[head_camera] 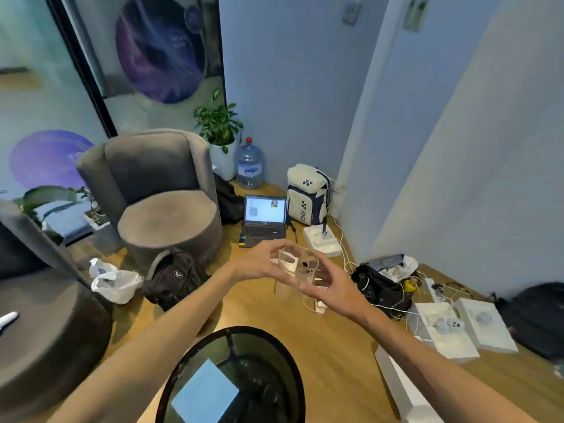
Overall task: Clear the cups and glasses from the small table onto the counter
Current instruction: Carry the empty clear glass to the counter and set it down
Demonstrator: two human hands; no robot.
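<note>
Both hands hold clear glasses (300, 265) in the air above the wooden floor, beyond the small round dark glass table (195, 355). My left hand (259, 264) curls round the glass from the left. My right hand (332, 288) wraps it from the right and below. The glass looks like two stacked or side-by-side clear tumblers; I cannot tell which. No cups show on the visible part of the table. No counter is in view.
Two grey armchairs (158, 190) stand at the left. On the floor lie a black backpack (174, 277), plastic bags (116, 282), an open laptop (264, 219), a white backpack (308, 193), a water bottle (249, 163), cables and white foam boxes (451, 328).
</note>
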